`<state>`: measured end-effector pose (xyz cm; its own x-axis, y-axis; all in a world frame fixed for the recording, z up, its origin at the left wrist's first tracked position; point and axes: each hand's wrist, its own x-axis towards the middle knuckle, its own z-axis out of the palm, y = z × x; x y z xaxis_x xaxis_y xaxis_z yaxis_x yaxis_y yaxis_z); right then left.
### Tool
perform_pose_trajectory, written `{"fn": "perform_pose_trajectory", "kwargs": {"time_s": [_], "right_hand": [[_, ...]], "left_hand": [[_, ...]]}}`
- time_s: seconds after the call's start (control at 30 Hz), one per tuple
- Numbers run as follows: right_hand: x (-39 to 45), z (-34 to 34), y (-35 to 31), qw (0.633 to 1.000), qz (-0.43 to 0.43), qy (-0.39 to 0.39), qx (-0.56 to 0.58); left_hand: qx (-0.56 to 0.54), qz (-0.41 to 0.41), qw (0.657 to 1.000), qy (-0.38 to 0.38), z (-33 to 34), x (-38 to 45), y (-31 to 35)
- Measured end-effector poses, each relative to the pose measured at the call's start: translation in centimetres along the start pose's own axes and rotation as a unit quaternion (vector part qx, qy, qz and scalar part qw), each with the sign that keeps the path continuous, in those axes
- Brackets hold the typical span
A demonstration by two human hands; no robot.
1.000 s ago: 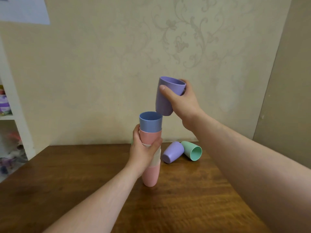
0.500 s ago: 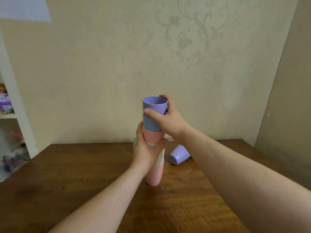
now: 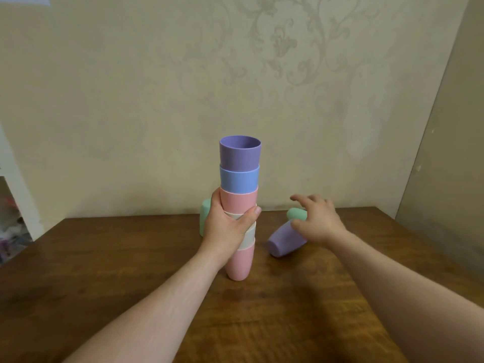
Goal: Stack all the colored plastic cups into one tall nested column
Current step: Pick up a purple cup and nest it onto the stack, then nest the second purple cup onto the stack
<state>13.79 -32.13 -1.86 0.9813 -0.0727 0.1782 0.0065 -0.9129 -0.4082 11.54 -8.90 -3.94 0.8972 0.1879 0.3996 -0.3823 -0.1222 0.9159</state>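
A nested column of cups (image 3: 239, 205) stands upright on the wooden table (image 3: 131, 258): pink at the bottom, white, pink, blue, and a purple cup (image 3: 240, 153) on top. My left hand (image 3: 227, 229) is wrapped around the column's middle. A second purple cup (image 3: 284, 241) lies on its side to the right, with a green cup (image 3: 296, 214) lying behind it. My right hand (image 3: 318, 221) hovers just over these two, fingers spread, holding nothing. Another green cup (image 3: 204, 218) stands behind the column, mostly hidden by my left hand.
The table meets a patterned wall (image 3: 235, 87) close behind the cups. A white shelf (image 3: 15, 195) with blurred items stands at the far left. A plain panel (image 3: 450, 153) rises at the right of the table.
My right hand seated the purple cup on top of the column, let it go, and dropped down to the right over the lying purple and green cups. My left hand stayed on the column.
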Motion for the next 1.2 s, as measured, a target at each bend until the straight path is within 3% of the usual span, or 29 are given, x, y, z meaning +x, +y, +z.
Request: {"fn": "perform_pose_trajectory", "kwargs": {"time_s": [0.1, 0.23, 0.37, 0.5, 0.77, 1.0, 1.2], "right_hand": [[-0.1, 3.4, 0.0, 0.996, 0.091, 0.001, 0.005], [0.1, 7.2, 0.6, 0.957, 0.264, 0.009, 0.122], [0.1, 8.1, 0.6, 0.927, 0.314, 0.012, 0.204], [-0.5, 7.3, 0.9, 0.94, 0.269, -0.001, 0.212], [-3.0, 6.8, 0.4, 0.953, 0.111, 0.059, 0.277], [-3.5, 7.4, -0.3, 0.958, 0.072, 0.003, 0.276], [-3.8, 6.5, -0.6, 0.929, 0.098, 0.002, 0.357]], "left_hand": [[0.001, 0.007, 1.0, 0.001, 0.3, 0.3, -0.3], [0.007, 0.008, 1.0, 0.006, 0.6, 0.6, -0.6], [0.004, 0.006, 1.0, 0.005, 0.6, 0.7, -0.7], [0.001, 0.007, 1.0, 0.006, 0.7, 0.7, -0.7], [-0.003, -0.023, 0.999, -0.049, -0.3, 1.2, 0.2], [-0.036, -0.046, 0.994, -0.097, -1.1, 1.1, 1.5], [-0.069, -0.03, 0.995, -0.059, -0.9, 2.2, 4.8]]}}
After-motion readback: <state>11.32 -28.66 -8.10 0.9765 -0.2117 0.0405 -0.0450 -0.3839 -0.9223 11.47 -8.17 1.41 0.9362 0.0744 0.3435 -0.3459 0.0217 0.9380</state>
